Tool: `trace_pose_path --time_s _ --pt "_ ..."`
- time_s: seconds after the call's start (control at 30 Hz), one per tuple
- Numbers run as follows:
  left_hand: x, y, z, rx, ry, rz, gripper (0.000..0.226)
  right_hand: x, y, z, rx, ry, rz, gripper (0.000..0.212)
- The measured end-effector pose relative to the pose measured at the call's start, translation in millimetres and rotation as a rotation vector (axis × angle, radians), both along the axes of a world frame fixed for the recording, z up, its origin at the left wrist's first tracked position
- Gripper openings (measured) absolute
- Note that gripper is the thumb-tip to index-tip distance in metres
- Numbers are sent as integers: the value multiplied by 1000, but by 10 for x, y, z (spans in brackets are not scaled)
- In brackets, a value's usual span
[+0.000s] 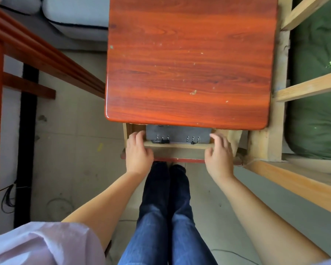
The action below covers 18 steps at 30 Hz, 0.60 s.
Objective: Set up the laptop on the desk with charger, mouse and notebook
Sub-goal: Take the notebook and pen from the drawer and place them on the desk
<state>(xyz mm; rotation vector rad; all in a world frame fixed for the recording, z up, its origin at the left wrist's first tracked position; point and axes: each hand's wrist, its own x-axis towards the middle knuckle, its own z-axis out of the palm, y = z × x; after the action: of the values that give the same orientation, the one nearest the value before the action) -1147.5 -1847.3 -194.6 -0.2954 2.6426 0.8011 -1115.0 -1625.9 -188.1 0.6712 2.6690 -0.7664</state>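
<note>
A red-brown wooden desk (189, 60) fills the upper middle of the head view, its top bare. Under its front edge a pale wooden drawer (178, 145) is pulled out a little. Inside lies a grey ring-binder notebook (180, 133) with metal rings along its near edge; most of it is hidden under the desktop. My left hand (138, 152) grips the drawer's left front corner, fingers curled over the rim. My right hand (219, 153) holds the right front corner the same way. No laptop, charger or mouse shows.
A pale wooden bed frame (302, 87) with green bedding (317, 104) stands close on the right. A red wooden frame (46, 54) runs along the left. Black cables (8, 197) lie on the tiled floor at the left. My legs in blue jeans are below the drawer.
</note>
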Motion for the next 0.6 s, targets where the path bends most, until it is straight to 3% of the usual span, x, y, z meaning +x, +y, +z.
trace_pose_path --time_s 0.07,0.13,0.27,0.43,0.6 --pt "-155 78 -89 104 -167 21 45 -130 -164 -54 -171 -101 255 35" --pt "-345 122 -226 150 -326 190 41 -262 -309 -181 -230 -247 401 36" --pt "-603 82 -520 217 -459 550 38 -422 -482 -473 -104 -359 507 34" --pt "-622 89 -702 271 -433 539 29 -503 -494 -594 39 -370 611 19" --pt "-704 89 -654 356 -490 514 28 -476 -400 -450 -54 -371 658 6"
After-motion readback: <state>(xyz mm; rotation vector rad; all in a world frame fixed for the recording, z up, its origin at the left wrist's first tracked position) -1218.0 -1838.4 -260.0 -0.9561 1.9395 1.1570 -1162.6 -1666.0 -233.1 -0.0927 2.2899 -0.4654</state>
